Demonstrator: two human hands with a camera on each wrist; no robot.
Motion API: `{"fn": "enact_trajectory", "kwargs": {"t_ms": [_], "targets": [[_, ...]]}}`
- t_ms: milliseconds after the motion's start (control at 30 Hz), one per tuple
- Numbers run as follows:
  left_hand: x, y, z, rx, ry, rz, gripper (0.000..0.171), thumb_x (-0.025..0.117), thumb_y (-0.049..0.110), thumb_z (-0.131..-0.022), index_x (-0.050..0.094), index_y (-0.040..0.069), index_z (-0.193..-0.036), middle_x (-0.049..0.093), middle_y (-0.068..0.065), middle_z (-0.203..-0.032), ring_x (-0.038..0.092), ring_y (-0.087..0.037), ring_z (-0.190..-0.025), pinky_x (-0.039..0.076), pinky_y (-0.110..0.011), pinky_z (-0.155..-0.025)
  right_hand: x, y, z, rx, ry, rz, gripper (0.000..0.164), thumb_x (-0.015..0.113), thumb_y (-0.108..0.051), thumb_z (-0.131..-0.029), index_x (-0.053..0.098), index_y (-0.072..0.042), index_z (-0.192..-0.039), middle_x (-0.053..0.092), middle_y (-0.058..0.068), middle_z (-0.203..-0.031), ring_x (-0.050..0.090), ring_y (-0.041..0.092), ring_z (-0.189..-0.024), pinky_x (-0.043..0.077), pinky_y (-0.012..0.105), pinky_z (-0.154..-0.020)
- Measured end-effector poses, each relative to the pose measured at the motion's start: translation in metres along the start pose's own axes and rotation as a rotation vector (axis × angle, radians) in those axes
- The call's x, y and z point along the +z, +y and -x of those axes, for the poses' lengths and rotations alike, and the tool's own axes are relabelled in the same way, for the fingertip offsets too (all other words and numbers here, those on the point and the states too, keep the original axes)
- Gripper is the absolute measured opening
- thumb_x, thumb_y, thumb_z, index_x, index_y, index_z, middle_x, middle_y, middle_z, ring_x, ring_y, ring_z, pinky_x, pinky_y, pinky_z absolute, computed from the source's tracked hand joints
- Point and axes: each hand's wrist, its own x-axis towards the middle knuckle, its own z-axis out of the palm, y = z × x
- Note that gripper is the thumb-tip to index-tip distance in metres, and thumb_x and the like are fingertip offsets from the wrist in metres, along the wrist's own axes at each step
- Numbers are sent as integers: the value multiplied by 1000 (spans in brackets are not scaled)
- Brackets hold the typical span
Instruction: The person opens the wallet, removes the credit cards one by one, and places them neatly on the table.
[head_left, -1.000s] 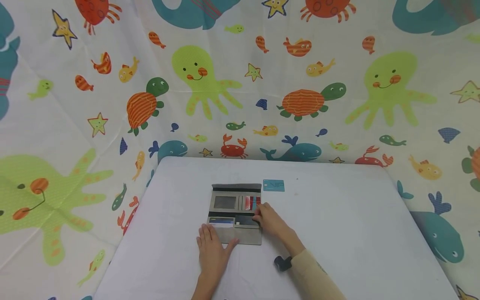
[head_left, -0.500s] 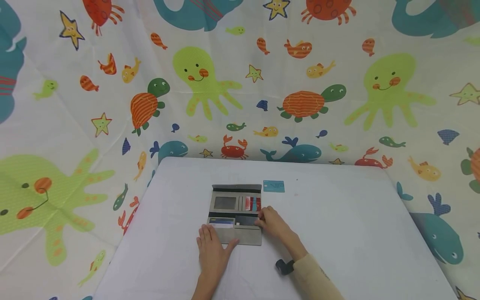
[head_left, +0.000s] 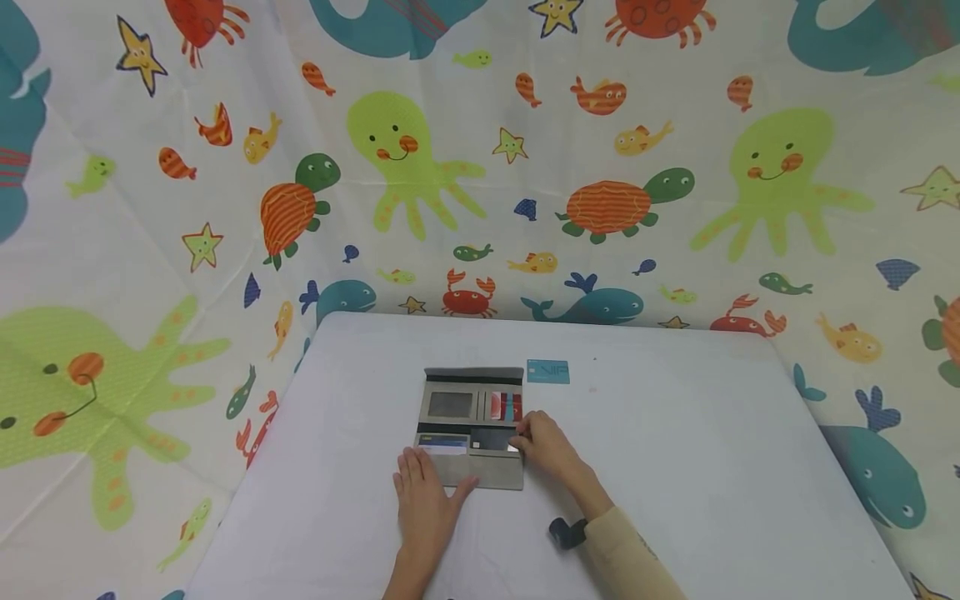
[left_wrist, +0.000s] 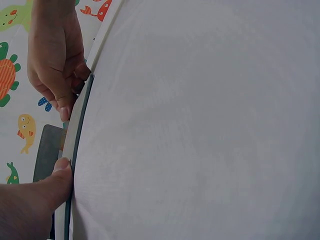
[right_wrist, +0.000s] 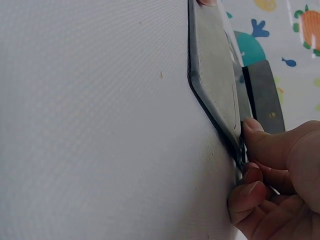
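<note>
A grey wallet point(head_left: 498, 476) lies unfolded on the white table. Its lower right pocket holds a dark card point(head_left: 489, 440). With bent fingers, my right hand point(head_left: 550, 452) pinches that card's right end at the wallet's side; in the right wrist view the thumb point(right_wrist: 257, 137) presses on top, while the exact grip below is partly hidden. My left hand point(head_left: 426, 504) rests on the wallet's lower left with straight fingers. Its thumb point(left_wrist: 61, 172) lies on the near edge in the left wrist view. A blue and white card point(head_left: 442, 443) sits in the lower left pocket.
A teal card point(head_left: 547, 372) lies on the table past the wallet's upper right corner. A red card point(head_left: 506, 406) fills an upper pocket beside a window pocket point(head_left: 450, 405). Behind the table point(head_left: 675, 433) hangs a curtain with sea animals point(head_left: 607, 204).
My right hand has shifted slightly down and to the right, along the dark card's right end. The left hand and the wallet stay in place.
</note>
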Motion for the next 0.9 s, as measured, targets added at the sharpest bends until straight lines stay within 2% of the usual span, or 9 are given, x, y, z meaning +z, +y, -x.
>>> {"fn": "enact_trajectory", "kwargs": {"t_ms": [433,900], "targets": [[1,-1,-1,1,2,-2,114,75,62,-79,30,-16,-148,25,-37,-158,22,-51,-150,21,-64,-121,-1,2,-1,27,-13,-49,29,79,-17,-86,62,-3,-105,57,3,-88,51,14,-79,46,23,-67],[-1,0,-1,8,9,11,113,75,61,-79,31,-17,-148,25,-38,-157,22,-51,-150,22,-65,-120,2,1,3,37,37,-131,25,75,-16,-90,59,-5,-105,58,2,-87,51,13,-79,44,21,-66]]}}
